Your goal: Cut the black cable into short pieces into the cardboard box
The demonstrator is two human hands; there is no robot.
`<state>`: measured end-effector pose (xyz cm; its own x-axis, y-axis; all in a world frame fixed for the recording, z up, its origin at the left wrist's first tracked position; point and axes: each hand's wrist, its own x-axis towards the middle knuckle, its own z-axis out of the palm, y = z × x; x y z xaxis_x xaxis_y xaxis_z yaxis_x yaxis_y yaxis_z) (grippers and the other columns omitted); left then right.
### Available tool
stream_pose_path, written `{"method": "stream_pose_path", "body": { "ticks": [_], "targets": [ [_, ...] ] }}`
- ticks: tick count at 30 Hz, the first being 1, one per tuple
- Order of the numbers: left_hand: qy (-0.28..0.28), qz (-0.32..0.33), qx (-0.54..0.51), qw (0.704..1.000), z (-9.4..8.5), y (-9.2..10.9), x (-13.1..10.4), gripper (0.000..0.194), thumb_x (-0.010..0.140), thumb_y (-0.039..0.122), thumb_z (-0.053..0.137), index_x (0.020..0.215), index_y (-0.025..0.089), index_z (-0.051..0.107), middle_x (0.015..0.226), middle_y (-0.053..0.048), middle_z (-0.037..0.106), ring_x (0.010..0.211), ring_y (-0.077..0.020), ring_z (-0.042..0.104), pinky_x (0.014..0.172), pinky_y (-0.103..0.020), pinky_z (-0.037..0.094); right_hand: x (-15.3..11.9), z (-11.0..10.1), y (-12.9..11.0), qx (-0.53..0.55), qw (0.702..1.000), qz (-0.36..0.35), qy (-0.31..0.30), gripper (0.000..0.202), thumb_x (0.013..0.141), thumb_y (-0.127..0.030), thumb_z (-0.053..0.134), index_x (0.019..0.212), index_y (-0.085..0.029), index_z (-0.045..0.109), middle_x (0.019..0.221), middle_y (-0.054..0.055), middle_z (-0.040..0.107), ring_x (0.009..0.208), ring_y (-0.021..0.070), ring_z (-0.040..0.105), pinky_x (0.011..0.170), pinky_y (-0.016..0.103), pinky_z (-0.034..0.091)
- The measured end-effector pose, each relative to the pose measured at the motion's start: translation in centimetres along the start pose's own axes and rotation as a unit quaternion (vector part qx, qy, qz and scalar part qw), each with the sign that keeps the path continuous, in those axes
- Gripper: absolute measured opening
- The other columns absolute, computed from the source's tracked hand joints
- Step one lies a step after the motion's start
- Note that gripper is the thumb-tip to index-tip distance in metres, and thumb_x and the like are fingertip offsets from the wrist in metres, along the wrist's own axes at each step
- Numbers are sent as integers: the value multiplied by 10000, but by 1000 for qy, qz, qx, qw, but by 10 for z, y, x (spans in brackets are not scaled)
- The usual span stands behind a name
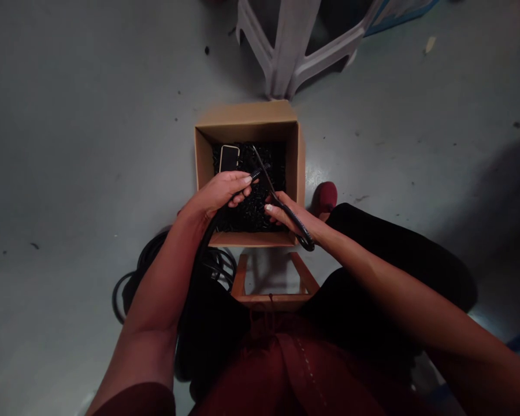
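My left hand (229,190) is closed on a black rubber-like strip (203,245), whose end sticks out past my fingertips over an open cardboard box (245,115). The strip runs back under my left forearm toward my lap. In my right hand (288,211) is a pair of scissors (298,224) with black handles, the blades pointing up and left close to the end of the strip. Many small black pieces (251,211) cover the inside of the box. Among them lies a dark, phone-like rectangle (229,157) with a pale rim, partly hidden by my left hand.
Coils of black strip (141,254) lie on the floor left of my leg. A wooden stool or frame (268,299) stands between my knees and the box. Beyond the box is a white plastic stool (286,52). Small scraps dot the grey floor (91,144).
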<state>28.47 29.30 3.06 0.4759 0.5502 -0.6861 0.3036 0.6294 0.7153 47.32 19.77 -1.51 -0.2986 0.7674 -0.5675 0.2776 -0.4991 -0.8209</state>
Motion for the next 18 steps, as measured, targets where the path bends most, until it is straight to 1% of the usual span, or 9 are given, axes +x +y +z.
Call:
{"method": "stream_pose_path", "body": {
  "ticks": [5,10,14,18],
  "targets": [
    [3,-7,4,1000,0,1,-1,151,877,248,529,791,128,557,672,26,477,458,-12,356,393,-159,230,-2,-2,-5,-23,1000,-14,11,451,880,-594,448,1084,-192,470,897,49,581,733,158,544,654,302,464],
    [20,-9,6,1000,1,1,-2,156,881,235,525,770,127,541,667,26,483,453,-10,358,394,-154,240,-6,-5,-12,-66,997,-17,20,330,891,-528,445,967,-207,463,778,14,533,672,144,491,592,275,407],
    [19,-12,4,1000,1,-1,0,159,879,238,534,769,124,549,666,24,489,455,-10,358,391,-154,236,-6,-5,-12,-71,997,-17,24,275,878,-491,458,919,-219,451,701,-8,493,639,144,469,572,273,385],
    [18,-12,12,1000,0,-3,1,150,884,228,521,798,119,577,664,21,491,451,-12,359,387,-157,237,-6,-3,-9,-80,996,-16,36,206,858,-435,464,896,-234,442,670,-16,465,611,148,464,551,274,372]
  ]
}}
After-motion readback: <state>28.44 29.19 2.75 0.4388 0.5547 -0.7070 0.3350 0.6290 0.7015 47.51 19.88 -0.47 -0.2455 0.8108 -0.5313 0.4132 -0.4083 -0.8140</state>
